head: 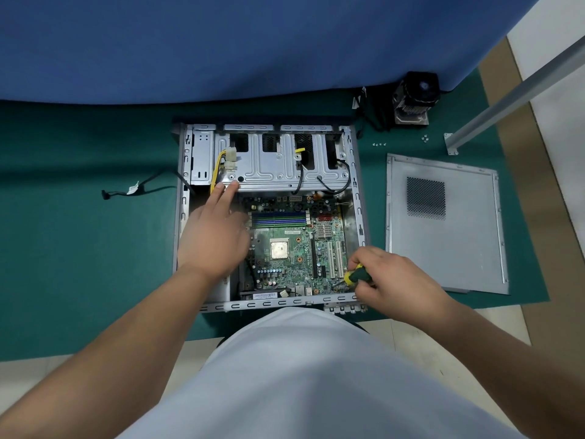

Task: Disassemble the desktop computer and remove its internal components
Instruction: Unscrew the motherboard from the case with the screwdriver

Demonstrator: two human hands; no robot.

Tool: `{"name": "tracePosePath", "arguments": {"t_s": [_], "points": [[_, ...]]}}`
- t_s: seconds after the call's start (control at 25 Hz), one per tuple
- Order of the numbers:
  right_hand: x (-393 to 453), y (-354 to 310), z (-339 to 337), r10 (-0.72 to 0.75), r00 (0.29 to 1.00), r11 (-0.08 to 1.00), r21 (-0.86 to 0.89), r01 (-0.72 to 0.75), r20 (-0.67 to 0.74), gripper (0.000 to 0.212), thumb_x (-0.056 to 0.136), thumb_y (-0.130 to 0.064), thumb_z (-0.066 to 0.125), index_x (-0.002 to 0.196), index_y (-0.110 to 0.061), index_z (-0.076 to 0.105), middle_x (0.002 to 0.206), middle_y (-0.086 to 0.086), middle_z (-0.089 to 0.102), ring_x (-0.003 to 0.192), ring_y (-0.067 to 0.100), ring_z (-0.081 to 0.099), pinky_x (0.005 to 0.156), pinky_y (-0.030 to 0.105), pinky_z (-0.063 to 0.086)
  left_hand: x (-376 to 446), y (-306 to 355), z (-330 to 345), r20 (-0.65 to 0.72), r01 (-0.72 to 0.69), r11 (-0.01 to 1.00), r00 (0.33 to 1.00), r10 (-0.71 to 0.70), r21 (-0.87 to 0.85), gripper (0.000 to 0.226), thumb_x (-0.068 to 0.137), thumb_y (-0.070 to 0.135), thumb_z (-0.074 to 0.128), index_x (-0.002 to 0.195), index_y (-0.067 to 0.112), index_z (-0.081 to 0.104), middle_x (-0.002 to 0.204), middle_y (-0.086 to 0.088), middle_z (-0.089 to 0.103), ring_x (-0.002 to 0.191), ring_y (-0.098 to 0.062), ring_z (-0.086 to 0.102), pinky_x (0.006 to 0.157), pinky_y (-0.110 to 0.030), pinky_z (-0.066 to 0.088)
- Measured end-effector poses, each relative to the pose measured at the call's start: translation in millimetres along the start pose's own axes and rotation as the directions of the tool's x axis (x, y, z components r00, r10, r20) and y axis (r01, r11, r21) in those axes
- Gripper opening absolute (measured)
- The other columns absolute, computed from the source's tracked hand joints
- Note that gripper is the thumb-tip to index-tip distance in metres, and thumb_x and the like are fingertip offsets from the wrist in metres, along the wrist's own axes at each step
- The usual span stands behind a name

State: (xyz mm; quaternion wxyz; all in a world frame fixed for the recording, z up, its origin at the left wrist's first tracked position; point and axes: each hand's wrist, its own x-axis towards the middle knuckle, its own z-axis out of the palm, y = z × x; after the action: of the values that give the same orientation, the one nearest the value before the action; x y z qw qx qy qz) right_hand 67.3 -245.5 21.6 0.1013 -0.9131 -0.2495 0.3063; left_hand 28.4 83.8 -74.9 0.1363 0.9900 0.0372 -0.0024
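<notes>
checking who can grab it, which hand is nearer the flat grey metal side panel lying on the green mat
Right. The right hand, holding the green-and-yellow screwdriver, sits just left of the grey side panel. The left hand rests across the open case, farther away.

Repair workbench: green mat (79,248), loose screws (379,144)

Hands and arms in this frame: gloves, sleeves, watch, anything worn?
Nothing worn on either. The left hand and right hand are bare, no gloves, and no rings or watch can be seen. Both forearms are bare to the frame edge, with no sleeve showing. The only clothing in view is a white garment on the torso.
</notes>
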Motion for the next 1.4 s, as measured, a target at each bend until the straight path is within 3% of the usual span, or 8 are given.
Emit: {"name": "tracePosePath", "arguments": {"t_s": [0.24,0.36,0.52,0.6,0.68,0.88,1.12,1.4], "points": [[9.4,10.1,-20.6,0.206,0.952,0.917,0.384,-0.107,-0.227,0.023,0.082,-0.024,0.072,0.094,-0.037,0.059,0.073,-0.012,0.064,0.062,0.0,0.059,0.05,0.014,0.04,-5.0,16.6,-5.7,-0.116,-0.101,0.947,0.991,0.068,-0.304,0.039,0.097,0.034,0.049,0.131,0.025,0.065,0.155,0.002,0.048,0.148,-0.019,0.036,0.119,-0.052,0.034],[10.5,18.4,-34.4,0.348,0.878,0.795,0.6,-0.092,-0.327,0.022,0.08,-0.02,0.072,0.091,-0.037,0.066,0.076,-0.017,0.071,0.057,0.005,0.059,0.051,0.016,0.042,-9.3,60.4,-1.4,0.177,0.103,0.766,0.984,0.014,-0.634,0.031,0.102,0.033,0.055,0.132,0.035,0.061,0.134,0.012,0.062,0.117,0.0,0.054,0.101,-0.033,0.047],[9.4,29.7,-39.9,0.45,0.842,0.546,0.838,0.002,-0.296,0.018,0.082,-0.015,0.069,0.094,-0.028,0.069,0.088,-0.001,0.077,0.062,0.016,0.063,0.066,0.033,0.05,5.3,103.3,4.4,0.711,0.713,-0.099,0.658,-0.247,-0.694,0.02,0.103,0.011,0.058,0.119,0.018,0.068,0.124,-0.012,0.07,0.106,-0.027,0.071,0.094,-0.042,0.06],[11.1,32.2,-35.9,0.461,0.848,0.425,0.904,0.047,-0.261,0.018,0.086,-0.004,0.066,0.096,-0.02,0.068,0.098,0.003,0.078,0.064,0.015,0.064,0.068,0.036,0.05,11.2,109.2,1.9,0.804,0.674,-0.477,0.579,-0.131,-0.564,0.021,0.104,0.007,0.054,0.123,0.003,0.061,0.12,-0.023,0.071,0.107,-0.035,0.073,0.091,-0.042,0.062],[13.2,33.8,-29.8,0.466,0.851,0.372,0.926,0.058,-0.24,0.018,0.089,0.002,0.063,0.1,-0.013,0.066,0.1,0.003,0.079,0.063,0.014,0.063,0.065,0.032,0.05,14.0,111.6,-4.6,0.796,0.621,-0.593,0.603,-0.058,-0.513,0.025,0.105,0.01,0.052,0.126,-0.003,0.058,0.116,-0.028,0.072,0.106,-0.036,0.074,0.081,-0.038,0.064],[17.5,40.2,-19.7,0.483,0.85,0.271,0.959,0.086,-0.213,0.02,0.09,0.005,0.062,0.103,-0.011,0.062,0.104,0.008,0.078,0.063,0.018,0.059,0.059,0.027,0.047,19.6,119.3,-13.4,0.788,0.594,-0.584,0.601,-0.135,-0.553,0.022,0.101,-0.002,0.056,0.121,-0.008,0.062,0.108,-0.028,0.074,0.101,-0.031,0.076,0.075,-0.031,0.064],[25.6,37.7,-16.1,0.391,0.916,-0.288,0.933,0.216,-0.091,0.026,0.086,-0.02,0.077,0.108,-0.01,0.067,0.102,0.012,0.071,0.068,0.013,0.055,0.057,0.02,0.043,24.9,129.3,-14.5,0.781,0.621,-0.531,0.611,-0.133,-0.576,0.022,0.1,-0.006,0.055,0.12,-0.006,0.063,0.108,-0.027,0.074,0.102,-0.031,0.076,0.075,-0.028,0.062],[33.2,51.2,-59.7,0.479,0.823,-0.213,0.87,0.445,-0.304,0.004,0.089,-0.017,0.075,0.085,-0.016,0.076,0.097,0.011,0.075,0.101,0.025,0.07,0.093,0.039,0.055,41.7,135.2,-16.2,0.741,0.694,-0.263,0.644,-0.191,-0.671,0.022,0.099,-0.004,0.057,0.111,0.002,0.075,0.106,-0.016,0.078,0.093,-0.021,0.076,0.077,-0.024,0.06]]}}
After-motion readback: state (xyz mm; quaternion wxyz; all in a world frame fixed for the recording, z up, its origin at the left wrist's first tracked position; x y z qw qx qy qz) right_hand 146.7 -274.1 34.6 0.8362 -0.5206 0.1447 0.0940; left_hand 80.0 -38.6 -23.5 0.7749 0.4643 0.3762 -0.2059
